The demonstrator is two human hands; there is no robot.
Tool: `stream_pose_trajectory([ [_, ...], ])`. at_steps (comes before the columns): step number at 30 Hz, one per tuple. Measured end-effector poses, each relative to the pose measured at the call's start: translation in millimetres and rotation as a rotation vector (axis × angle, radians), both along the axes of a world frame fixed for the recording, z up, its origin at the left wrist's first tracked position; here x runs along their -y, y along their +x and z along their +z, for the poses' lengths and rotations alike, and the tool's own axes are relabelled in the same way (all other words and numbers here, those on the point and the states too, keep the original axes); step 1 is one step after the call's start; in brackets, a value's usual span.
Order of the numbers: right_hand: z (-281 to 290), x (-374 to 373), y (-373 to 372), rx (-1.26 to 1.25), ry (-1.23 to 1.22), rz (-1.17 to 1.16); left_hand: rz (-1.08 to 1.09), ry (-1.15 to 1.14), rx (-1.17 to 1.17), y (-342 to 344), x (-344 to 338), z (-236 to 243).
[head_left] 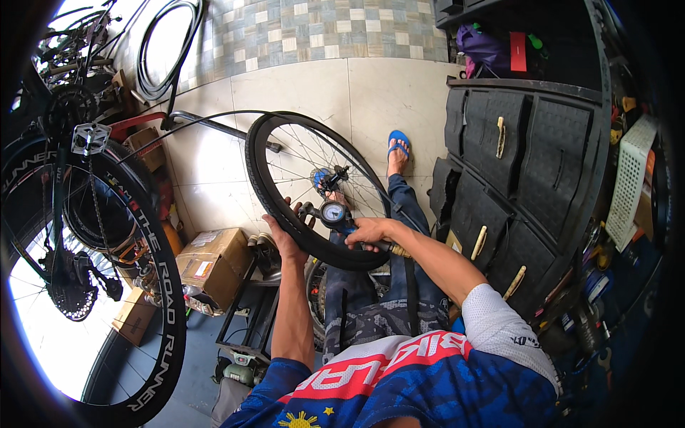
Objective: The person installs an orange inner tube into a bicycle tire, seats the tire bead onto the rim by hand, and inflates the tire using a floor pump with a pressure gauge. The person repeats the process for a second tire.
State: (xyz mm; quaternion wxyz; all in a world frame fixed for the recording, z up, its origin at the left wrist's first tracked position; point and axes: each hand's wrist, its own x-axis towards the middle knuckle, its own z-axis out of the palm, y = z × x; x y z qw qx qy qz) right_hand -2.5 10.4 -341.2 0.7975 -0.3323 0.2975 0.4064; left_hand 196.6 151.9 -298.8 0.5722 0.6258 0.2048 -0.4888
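A spoked bicycle wheel (261, 178) with a deep black rim and tyre is held tilted before me, over my legs. My left hand (287, 239) grips its near left side, palm against the tyre and fingers curled inward over the rim. Closed round the blue handle of a tyre inflator is my right hand (369, 232). The inflator's round dial gauge (333, 213) faces up, and its nozzle end reaches the inner rim beside my left fingers. Whether it sits on the valve is hidden. A cassette (322, 180) shows at the hub. A brass-coloured fitting (399, 251) is below my right wrist.
At the left hangs a bicycle with a large deep-rimmed wheel (168, 314). Cardboard boxes (212, 265) and a black metal stand (239, 307) are nearby. A thin black hose (207, 116) arches across. Black drawers (492, 135) line the right. A coiled hose (146, 57) lies far left.
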Motion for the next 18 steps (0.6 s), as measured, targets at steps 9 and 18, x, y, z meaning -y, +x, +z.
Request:
stream_pose_trajectory([
  [9,1.3,-1.1,-1.1,-0.009,0.048,-0.028,-0.059,-0.009,-0.011,2.7,1.7,-5.8],
  [18,12.4,6.1,-3.7,-0.029,0.080,-0.062,-0.025,-0.027,-0.023,0.9,-3.1,-17.5],
])
